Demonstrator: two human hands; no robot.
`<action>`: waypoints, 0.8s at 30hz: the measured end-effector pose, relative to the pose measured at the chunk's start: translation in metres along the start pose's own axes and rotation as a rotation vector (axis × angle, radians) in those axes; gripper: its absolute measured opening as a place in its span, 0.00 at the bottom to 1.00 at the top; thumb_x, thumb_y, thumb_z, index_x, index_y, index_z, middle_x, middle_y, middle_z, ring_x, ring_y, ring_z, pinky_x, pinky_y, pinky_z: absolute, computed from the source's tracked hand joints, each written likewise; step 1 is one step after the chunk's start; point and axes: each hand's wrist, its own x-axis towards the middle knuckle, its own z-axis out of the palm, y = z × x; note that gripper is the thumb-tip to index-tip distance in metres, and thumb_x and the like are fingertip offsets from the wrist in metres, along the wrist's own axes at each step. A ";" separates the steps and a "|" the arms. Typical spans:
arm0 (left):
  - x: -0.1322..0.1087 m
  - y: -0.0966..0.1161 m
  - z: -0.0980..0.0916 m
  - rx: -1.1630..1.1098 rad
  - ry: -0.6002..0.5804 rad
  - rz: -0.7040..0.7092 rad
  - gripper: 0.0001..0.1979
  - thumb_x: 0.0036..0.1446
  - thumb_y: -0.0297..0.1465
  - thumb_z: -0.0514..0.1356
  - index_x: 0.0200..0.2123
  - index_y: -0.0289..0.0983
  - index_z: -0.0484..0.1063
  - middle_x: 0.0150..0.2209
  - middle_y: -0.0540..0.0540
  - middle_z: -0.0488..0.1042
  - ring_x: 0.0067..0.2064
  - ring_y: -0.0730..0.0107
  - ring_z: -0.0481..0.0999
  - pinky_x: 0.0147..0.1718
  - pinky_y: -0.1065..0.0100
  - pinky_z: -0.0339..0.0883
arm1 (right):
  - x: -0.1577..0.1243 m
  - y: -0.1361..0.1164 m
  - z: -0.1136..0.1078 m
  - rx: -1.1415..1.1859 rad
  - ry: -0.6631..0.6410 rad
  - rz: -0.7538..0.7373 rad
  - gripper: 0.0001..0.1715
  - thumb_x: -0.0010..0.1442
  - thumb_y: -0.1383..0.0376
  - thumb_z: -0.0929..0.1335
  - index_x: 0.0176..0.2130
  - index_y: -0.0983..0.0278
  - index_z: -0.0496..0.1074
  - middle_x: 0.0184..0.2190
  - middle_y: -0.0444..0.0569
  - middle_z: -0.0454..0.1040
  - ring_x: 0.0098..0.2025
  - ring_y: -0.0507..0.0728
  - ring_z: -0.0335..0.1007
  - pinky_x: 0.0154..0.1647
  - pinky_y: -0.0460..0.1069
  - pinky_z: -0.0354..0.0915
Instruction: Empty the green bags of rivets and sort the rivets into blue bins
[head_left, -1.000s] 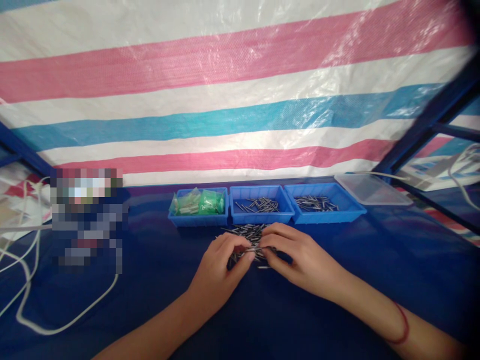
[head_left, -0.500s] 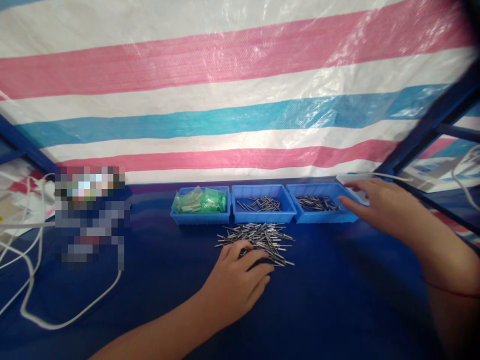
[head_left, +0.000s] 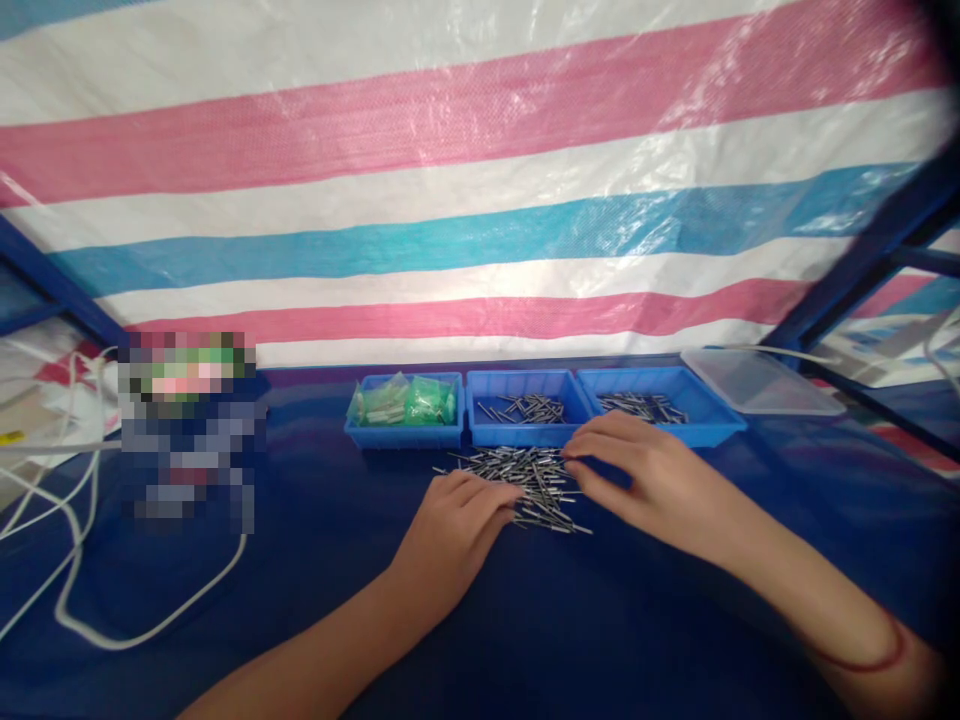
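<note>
A loose pile of thin metal rods, apparently blind rivets [head_left: 544, 490], lies on the dark blue table. My left hand [head_left: 461, 525] rests at the pile's near left side, its fingers drawn together; whatever is between the fingertips is hidden. To the right of the pile hovers my right hand [head_left: 641, 470], its thumb and fingers apart with nothing visible between them. Behind the pile, a blue middle bin [head_left: 517, 436] holds similar rods. More of them lie in the right blue bin [head_left: 705, 433], partly covered by my right hand.
The left blue bin [head_left: 405, 438] contains clear and green plastic packets. A translucent lid [head_left: 765, 382] lies right of the bins. White cables [head_left: 112, 640] loop over the table's left side, near a blurred-out item. A striped tarp [head_left: 450, 240] hangs behind, between blue frame posts.
My right hand has moved left from above the right bin to the pile's right side. My left hand's fingers have drawn together at the pile and shifted slightly left.
</note>
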 end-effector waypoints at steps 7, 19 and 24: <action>0.006 0.002 -0.005 -0.296 0.108 -0.227 0.08 0.58 0.28 0.61 0.42 0.39 0.74 0.41 0.49 0.79 0.44 0.67 0.76 0.45 0.67 0.66 | 0.003 -0.034 0.036 0.209 -0.061 -0.013 0.08 0.59 0.69 0.67 0.41 0.63 0.72 0.39 0.50 0.74 0.41 0.58 0.68 0.44 0.55 0.64; 0.006 0.007 -0.006 -0.553 0.133 -0.346 0.13 0.55 0.31 0.62 0.45 0.39 0.73 0.42 0.48 0.78 0.41 0.67 0.77 0.42 0.69 0.70 | 0.006 -0.044 0.047 0.452 0.074 0.078 0.07 0.62 0.68 0.65 0.32 0.62 0.73 0.32 0.47 0.76 0.36 0.55 0.69 0.39 0.51 0.62; 0.008 0.007 -0.006 -0.459 0.131 -0.298 0.04 0.55 0.30 0.62 0.36 0.37 0.76 0.35 0.48 0.77 0.35 0.70 0.75 0.34 0.72 0.67 | 0.006 -0.046 0.047 0.435 0.102 0.096 0.08 0.61 0.68 0.65 0.29 0.62 0.71 0.27 0.46 0.72 0.32 0.53 0.66 0.35 0.49 0.61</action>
